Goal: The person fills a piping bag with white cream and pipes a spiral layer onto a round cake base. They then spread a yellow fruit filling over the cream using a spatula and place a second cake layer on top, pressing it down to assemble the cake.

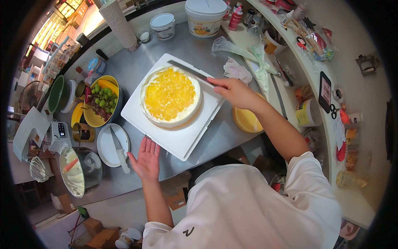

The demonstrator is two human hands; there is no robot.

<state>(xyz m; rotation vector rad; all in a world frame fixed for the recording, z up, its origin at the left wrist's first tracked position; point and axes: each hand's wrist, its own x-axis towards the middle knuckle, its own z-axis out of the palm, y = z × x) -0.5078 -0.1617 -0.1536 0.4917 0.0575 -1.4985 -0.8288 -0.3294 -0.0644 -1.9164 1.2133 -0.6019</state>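
A round cake point(171, 96) with white cream around its rim and chopped yellow fruit on top sits on a square white board point(174, 143). My right hand point(236, 93) grips the handle of a long metal spatula point(189, 71), whose blade reaches over the far right part of the cake's rim. At the board's near left edge, my left hand point(148, 160) lies palm up with its fingers spread. Its fingertips meet the board's edge; whether they go under it I cannot tell. Beside that hand, a white plate point(104, 146) carries a white-handled knife point(119, 152).
Left stand a bowl of grapes and other fruit point(93, 119), an open can point(83, 132) and a mixer bowl with cream point(73, 174). Piping bags point(262, 70), a crumpled cloth point(238, 71) and a yellow cake layer point(245, 119) lie right. Tubs point(205, 21) and stacked cups point(119, 26) stand behind.
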